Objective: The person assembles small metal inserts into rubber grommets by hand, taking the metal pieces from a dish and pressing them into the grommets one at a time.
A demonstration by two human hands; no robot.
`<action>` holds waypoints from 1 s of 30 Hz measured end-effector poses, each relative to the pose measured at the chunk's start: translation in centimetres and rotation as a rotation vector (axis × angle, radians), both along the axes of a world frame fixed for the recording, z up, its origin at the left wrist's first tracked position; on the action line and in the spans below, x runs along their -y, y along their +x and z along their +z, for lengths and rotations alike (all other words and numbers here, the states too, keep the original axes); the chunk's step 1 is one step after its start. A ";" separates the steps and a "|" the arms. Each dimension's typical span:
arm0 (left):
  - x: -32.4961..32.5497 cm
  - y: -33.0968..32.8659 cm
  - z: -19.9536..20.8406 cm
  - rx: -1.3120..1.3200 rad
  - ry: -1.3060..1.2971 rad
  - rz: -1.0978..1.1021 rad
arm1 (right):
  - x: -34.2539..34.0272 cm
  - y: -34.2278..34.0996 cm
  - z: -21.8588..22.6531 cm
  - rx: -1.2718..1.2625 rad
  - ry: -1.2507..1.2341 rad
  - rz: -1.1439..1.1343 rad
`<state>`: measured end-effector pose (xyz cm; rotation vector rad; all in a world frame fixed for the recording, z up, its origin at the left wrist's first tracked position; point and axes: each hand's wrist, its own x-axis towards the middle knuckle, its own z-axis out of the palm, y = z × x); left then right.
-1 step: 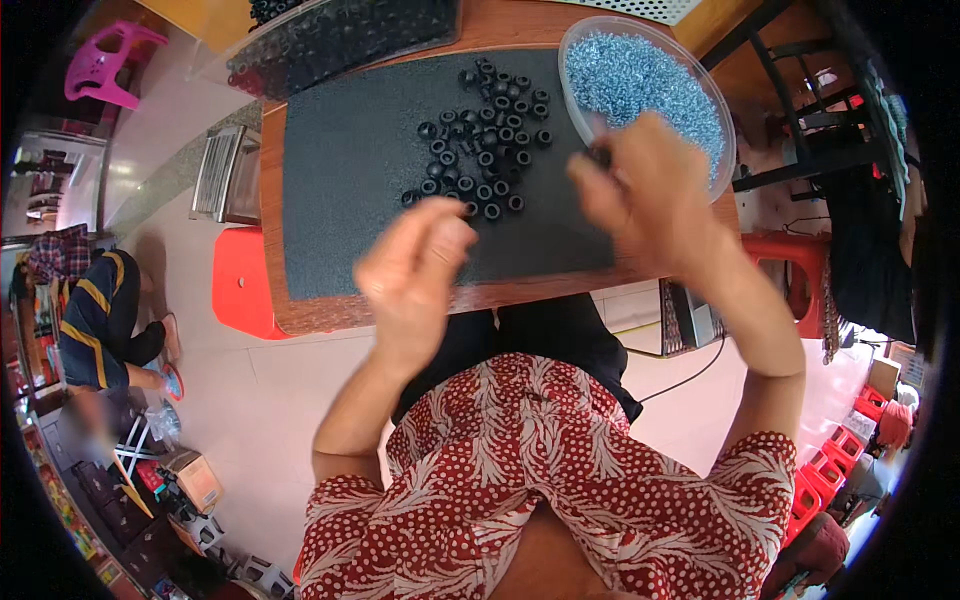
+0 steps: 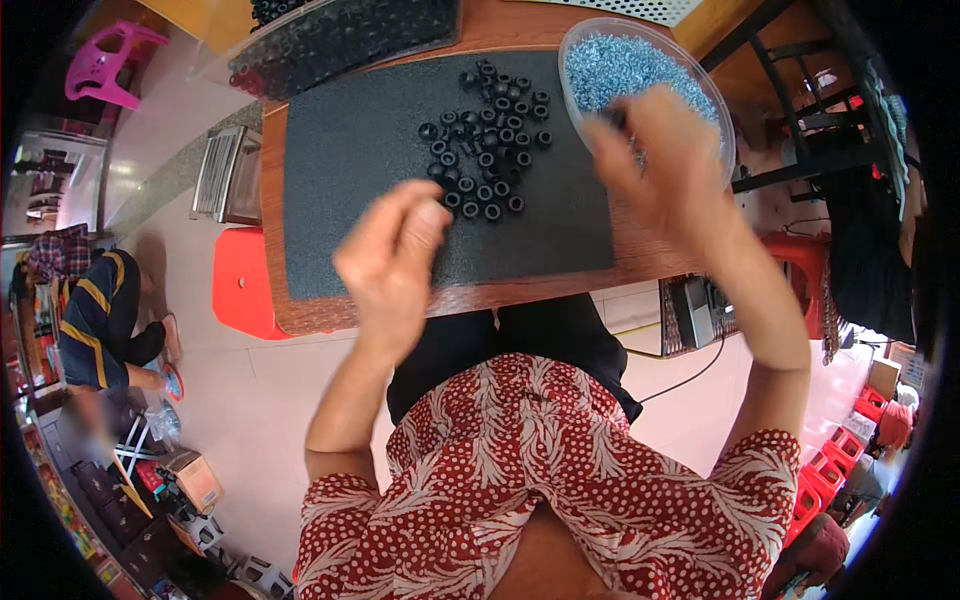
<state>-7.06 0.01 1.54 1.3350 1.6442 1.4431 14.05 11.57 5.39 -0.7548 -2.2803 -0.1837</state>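
Small black round hollow pieces point(image 2: 486, 160) lie scattered over a dark grey mat point(image 2: 345, 180) on a wooden table. My left hand point(image 2: 388, 240) is at their near left edge, thumb and fingers drawn together; what they hold, if anything, I cannot make out. My right hand point(image 2: 665, 150) hangs over the near side of a round clear tub point(image 2: 722, 110) filled with tiny shiny blue pieces point(image 2: 630, 70). Its fingers are closed round a small black piece point(image 2: 613, 118), partly hidden and slightly blurred.
A clear box of black pieces point(image 2: 345, 45) stands at the table's far left. Red stools point(image 2: 240, 285) flank the table, and a black metal frame point(image 2: 800, 110) rises at right. Another person point(image 2: 95, 310) sits off to the left.
My left hand has drawn back slightly to the left and away. My right hand has shifted up and right, further over the tub of blue pieces.
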 end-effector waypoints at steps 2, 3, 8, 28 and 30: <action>-2.3 -2.4 -0.2 -0.224 0.132 0.034 | -3.8 0.4 1.8 -0.037 -0.033 -0.119; -3.1 -3.2 0.0 -0.227 0.151 0.036 | -5.8 0.2 3.2 -0.054 -0.100 -0.177; -7.3 -3.5 -0.3 -0.645 0.074 -0.077 | -17.7 0.8 6.1 -0.004 -0.191 -0.429; -10.2 -4.8 -1.3 -0.877 -0.104 -0.261 | -7.1 0.0 1.9 -0.245 -0.460 -0.057; -9.9 -4.4 -1.5 -1.039 -0.023 -0.211 | -6.5 0.7 0.6 -0.233 -0.381 -0.007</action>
